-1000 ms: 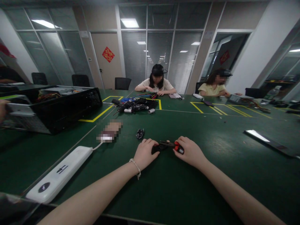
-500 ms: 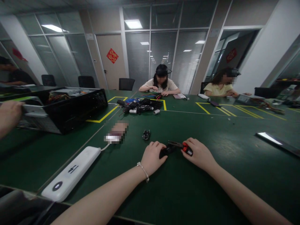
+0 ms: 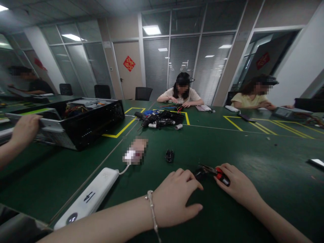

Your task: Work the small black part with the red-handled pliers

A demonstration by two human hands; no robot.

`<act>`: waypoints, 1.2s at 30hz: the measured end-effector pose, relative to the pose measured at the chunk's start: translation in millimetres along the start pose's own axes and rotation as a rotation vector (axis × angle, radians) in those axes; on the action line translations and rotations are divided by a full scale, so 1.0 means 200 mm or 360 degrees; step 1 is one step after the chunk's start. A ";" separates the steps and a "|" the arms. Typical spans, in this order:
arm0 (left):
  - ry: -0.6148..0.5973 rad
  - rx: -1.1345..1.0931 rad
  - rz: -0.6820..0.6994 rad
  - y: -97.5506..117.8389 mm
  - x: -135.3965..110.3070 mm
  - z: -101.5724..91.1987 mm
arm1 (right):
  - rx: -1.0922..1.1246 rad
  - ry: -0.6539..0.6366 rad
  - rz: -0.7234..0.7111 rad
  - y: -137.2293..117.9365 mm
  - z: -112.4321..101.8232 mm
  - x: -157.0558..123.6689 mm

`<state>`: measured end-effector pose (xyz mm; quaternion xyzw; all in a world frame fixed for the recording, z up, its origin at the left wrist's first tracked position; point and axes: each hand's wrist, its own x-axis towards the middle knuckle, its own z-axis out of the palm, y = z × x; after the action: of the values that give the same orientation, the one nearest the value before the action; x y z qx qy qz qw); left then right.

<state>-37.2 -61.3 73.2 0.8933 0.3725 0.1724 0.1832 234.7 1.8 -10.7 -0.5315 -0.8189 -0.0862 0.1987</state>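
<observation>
My right hand (image 3: 238,182) is closed around the red-and-black handles of pliers (image 3: 209,169). Their metal jaws point left, over or against a small black piece (image 3: 199,172) on the green table; I cannot tell whether they grip it. My left hand (image 3: 177,195), with a bracelet at the wrist, hovers just left and nearer to me. Its thumb and fingers are apart, and nothing shows between them. Farther off, another small black part (image 3: 169,156) lies on the table.
A white power bank (image 3: 101,189) with a cable lies at left, leading to a blurred-out phone-like item (image 3: 136,151). A co-worker's hand (image 3: 26,130) rests on a black computer case (image 3: 98,125). Tools and cables (image 3: 159,118) are heaped mid-table. Two people sit across; another sits far left.
My left hand has let go of the small black piece, opened and drawn back toward me. The right hand keeps hold of the pliers. The whole view has shifted slightly.
</observation>
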 end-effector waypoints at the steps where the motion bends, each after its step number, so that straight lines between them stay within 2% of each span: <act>1: -0.0045 -0.0004 -0.0006 -0.03 -0.03 -0.07 | 0.0001 -0.0004 -0.0006 0.00 0.00 0.00; 2: -0.0071 -0.0009 -0.0026 -0.07 -0.05 -0.13 | 0.0001 0.0010 -0.0008 0.00 0.00 0.00; 4: 0.0004 0.0027 -0.0156 -0.19 -0.10 -0.26 | 0.0004 0.0019 -0.0017 0.01 0.00 0.01; 8: 0.0243 0.0116 -0.0507 -0.52 -0.17 -0.45 | -0.0006 0.0010 -0.0052 0.01 0.02 0.02; 12: 0.0573 0.0190 -0.0805 -0.86 -0.21 -0.55 | -0.0041 0.0040 -0.0054 0.03 0.04 0.02; 15: 0.0651 0.0197 -0.0865 -1.01 -0.21 -0.55 | -0.0052 0.0050 -0.0065 0.04 0.06 0.02; 18: 0.0639 0.0224 -0.0906 -1.07 -0.20 -0.52 | -0.0066 0.0054 -0.0080 0.05 0.07 0.02; 24: 0.0531 0.0317 -0.0894 -1.10 -0.16 -0.46 | -0.0081 0.0059 -0.0066 0.06 0.07 0.03; 36: 0.0450 0.0396 -0.0906 -1.12 -0.14 -0.41 | -0.0086 0.0045 -0.0057 0.05 0.06 0.03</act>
<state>-226.5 81.0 38.6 0.7361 0.6469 0.1896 0.0600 238.4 15.0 -20.6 -0.5207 -0.8228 -0.1192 0.1943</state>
